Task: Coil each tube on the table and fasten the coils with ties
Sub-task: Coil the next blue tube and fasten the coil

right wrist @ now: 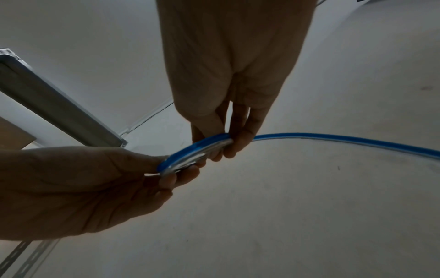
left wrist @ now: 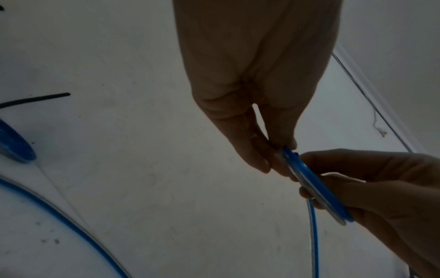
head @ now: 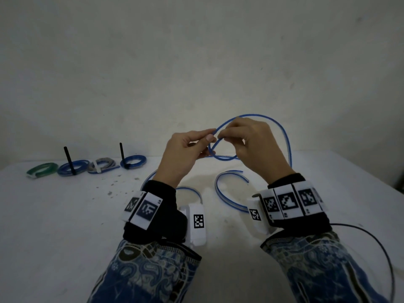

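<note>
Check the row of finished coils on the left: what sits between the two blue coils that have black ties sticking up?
In the head view, a grey coil fastened with a white tie lies between the two blue coils.

Blue tube (head: pixel 284 136) with a clear stripe, over a white table (head: pixel 54 215). Far left, a green coil (head: pixel 42 169), two blue coils (head: pixel 72 168) with black ties (head: pixel 69 159), a grey one (head: pixel 101 165) tied white. Sleeves (head: pixel 153 274) blue paisley, wristbands (head: pixel 290 201) black-and-white checkered.

Four tied coils lie in a row: one green (head: pixel 42 169), two blue (head: pixel 73 167) (head: pixel 133 161), one grey (head: pixel 102 164). Two black ties (head: pixel 69 160) (head: pixel 122 155) stand upright. Two hands (head: pixel 185 154) (head: pixel 254 145) share one loose blue tube (head: pixel 284 136).
</note>
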